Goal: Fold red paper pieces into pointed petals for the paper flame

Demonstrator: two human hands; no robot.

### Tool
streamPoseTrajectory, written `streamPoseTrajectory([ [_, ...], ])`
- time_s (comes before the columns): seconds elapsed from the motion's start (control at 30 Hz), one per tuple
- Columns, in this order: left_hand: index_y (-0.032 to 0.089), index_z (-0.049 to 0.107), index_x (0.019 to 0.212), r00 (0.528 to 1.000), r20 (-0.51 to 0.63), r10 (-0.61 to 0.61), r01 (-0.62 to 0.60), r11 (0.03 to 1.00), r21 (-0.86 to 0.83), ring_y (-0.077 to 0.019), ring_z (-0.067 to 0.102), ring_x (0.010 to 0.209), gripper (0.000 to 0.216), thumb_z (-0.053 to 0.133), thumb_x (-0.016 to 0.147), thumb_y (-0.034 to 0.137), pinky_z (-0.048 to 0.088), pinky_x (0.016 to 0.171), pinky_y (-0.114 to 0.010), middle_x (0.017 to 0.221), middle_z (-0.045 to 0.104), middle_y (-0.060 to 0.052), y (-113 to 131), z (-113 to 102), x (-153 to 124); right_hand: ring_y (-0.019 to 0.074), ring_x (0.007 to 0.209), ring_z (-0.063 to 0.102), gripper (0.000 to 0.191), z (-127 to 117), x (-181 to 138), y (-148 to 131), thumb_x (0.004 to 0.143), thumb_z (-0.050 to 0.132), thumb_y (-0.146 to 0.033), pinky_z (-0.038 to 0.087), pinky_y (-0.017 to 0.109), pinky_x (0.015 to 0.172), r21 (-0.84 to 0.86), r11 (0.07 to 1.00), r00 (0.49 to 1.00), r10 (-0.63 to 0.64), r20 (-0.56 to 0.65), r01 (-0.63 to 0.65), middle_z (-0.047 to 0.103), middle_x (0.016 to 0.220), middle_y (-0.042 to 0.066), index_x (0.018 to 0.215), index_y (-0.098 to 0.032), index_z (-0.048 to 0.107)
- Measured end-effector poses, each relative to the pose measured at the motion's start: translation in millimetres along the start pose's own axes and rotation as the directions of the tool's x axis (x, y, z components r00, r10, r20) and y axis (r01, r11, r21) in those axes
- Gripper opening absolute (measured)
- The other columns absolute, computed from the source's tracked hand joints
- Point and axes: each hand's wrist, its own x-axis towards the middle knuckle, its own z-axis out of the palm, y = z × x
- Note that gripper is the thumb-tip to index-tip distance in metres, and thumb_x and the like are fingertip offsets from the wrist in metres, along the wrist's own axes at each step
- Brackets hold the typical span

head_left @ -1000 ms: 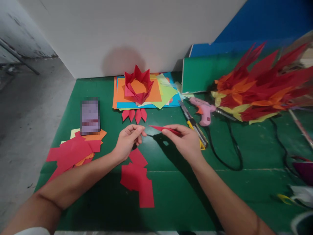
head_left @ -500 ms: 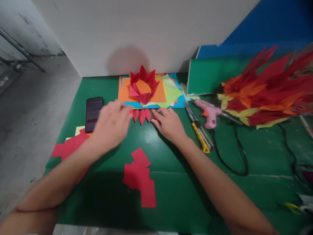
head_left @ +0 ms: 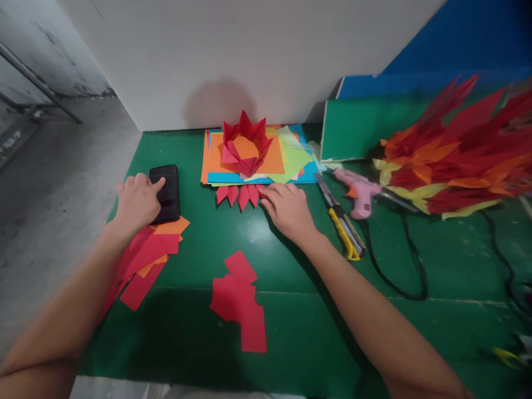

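My left hand [head_left: 139, 202] reaches over the phone [head_left: 169, 194], its index finger stretched out onto the dark screen and the other fingers partly curled. It holds nothing. Beyond the middle of the table lies a row of folded red paper points [head_left: 238, 197], along the front edge of the stacked paper sheets [head_left: 272, 160]. At that row's right end, my right hand [head_left: 286, 210] pinches the last point between thumb and fingers, which partly hide it. A crown-like ring of red folded paper [head_left: 249, 158] stands on top of the sheets.
Red paper pieces [head_left: 239, 299] lie near the table's middle; more red and orange pieces [head_left: 145, 260] lie below the phone. On the right are a yellow utility knife [head_left: 343, 227], a pink glue gun [head_left: 361, 194] with its black cord, and a red-orange paper flame bunch [head_left: 461, 160].
My left hand has moved left from beside the red paper points onto the phone. My right hand stays at the right end of the row.
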Motion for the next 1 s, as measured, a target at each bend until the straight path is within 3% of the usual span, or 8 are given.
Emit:
streamPoseTrajectory([
  [0.13,0.02,0.056,0.127,0.994,-0.077,-0.072,0.067,0.996,-0.062,-0.0315,0.051,0.099,0.05,0.037,0.083,0.009,0.041,0.078,-0.043,0.11,0.05,-0.015,-6,14,7,0.0279,0.096,0.051,0.037,-5,-5,2,0.094,0.035,-0.027,0.035,0.039,0.072,0.06,0.998,0.999,0.037,-0.031,-0.035,0.061,0.114,0.011,0.125,-0.018,0.054],
  [0.23,0.016,0.049,0.134,0.973,-0.197,-0.119,0.091,0.985,-0.143,-0.0331,0.05,0.104,0.056,0.04,0.079,0.009,0.041,0.082,-0.046,0.115,0.049,-0.017,-11,23,9,0.0277,0.098,0.053,0.037,-17,-10,2,0.093,0.035,-0.023,0.038,0.04,0.078,0.182,0.98,0.989,0.104,-0.109,-0.083,0.062,0.113,0.011,0.125,-0.018,0.052],
  [0.37,0.013,0.041,0.138,0.941,-0.326,-0.088,0.015,0.975,-0.22,-0.033,0.048,0.106,0.062,0.039,0.077,0.011,0.041,0.085,-0.047,0.115,0.049,-0.017,-3,24,-5,0.025,0.093,0.055,0.029,-37,-25,-5,0.092,0.04,-0.021,0.04,0.039,0.079,0.295,0.955,0.975,0.095,-0.202,-0.032,0.065,0.101,0.009,0.115,-0.019,0.057],
  [0.5,0.02,0.045,0.134,0.936,-0.336,0.105,-0.223,0.916,-0.334,-0.0266,0.049,0.102,0.052,0.034,0.083,0.013,0.041,0.087,-0.042,0.107,0.05,-0.011,26,18,-33,0.0201,0.088,0.056,0.018,-45,-44,-20,0.091,0.047,-0.02,0.042,0.035,0.078,0.451,0.879,0.988,-0.128,-0.092,0.156,0.065,0.093,0.007,0.101,-0.02,0.062],
  [0.6,0.022,0.045,0.133,0.899,-0.246,0.363,-0.437,0.776,-0.455,-0.0233,0.049,0.102,0.042,0.036,0.092,0.026,0.04,0.09,-0.039,0.11,0.05,-0.009,56,18,-56,0.019,0.09,0.054,0.019,-45,-53,-31,0.091,0.051,-0.024,0.041,0.034,0.081,0.526,0.83,0.969,-0.244,0.041,0.187,0.062,0.098,0.007,0.105,-0.021,0.063],
  [0.7,0.018,0.032,0.141,0.853,-0.108,0.511,-0.484,0.695,-0.532,-0.0267,0.046,0.109,0.066,0.053,0.086,0.049,0.038,0.093,-0.042,0.119,0.048,-0.012,80,24,-73,0.021,0.096,0.051,0.03,-43,-55,-40,0.086,0.059,-0.033,0.041,0.037,0.086,0.533,0.831,0.931,-0.306,0.2,0.158,0.059,0.104,0.008,0.114,-0.023,0.061],
  [0.83,0.015,0.027,0.143,0.865,-0.034,0.501,-0.445,0.734,-0.513,-0.0324,0.044,0.11,0.092,0.064,0.073,0.061,0.037,0.091,-0.047,0.122,0.048,-0.016,97,35,-79,0.024,0.097,0.048,0.047,-38,-53,-52,0.081,0.063,-0.042,0.04,0.041,0.085,0.447,0.888,0.906,-0.272,0.324,0.107,0.055,0.106,0.009,0.125,-0.025,0.055],
  [1.0,0.016,0.031,0.141,0.875,-0.069,0.479,-0.445,0.739,-0.505,-0.0307,0.047,0.105,0.086,0.061,0.074,0.063,0.037,0.089,-0.047,0.119,0.05,-0.015,104,42,-76,0.0221,0.097,0.047,0.027,-35,-51,-58,0.082,0.065,-0.033,0.039,0.038,0.084,0.446,0.894,0.907,-0.224,0.357,0.046,0.054,0.105,0.006,0.107,-0.025,0.062],
])
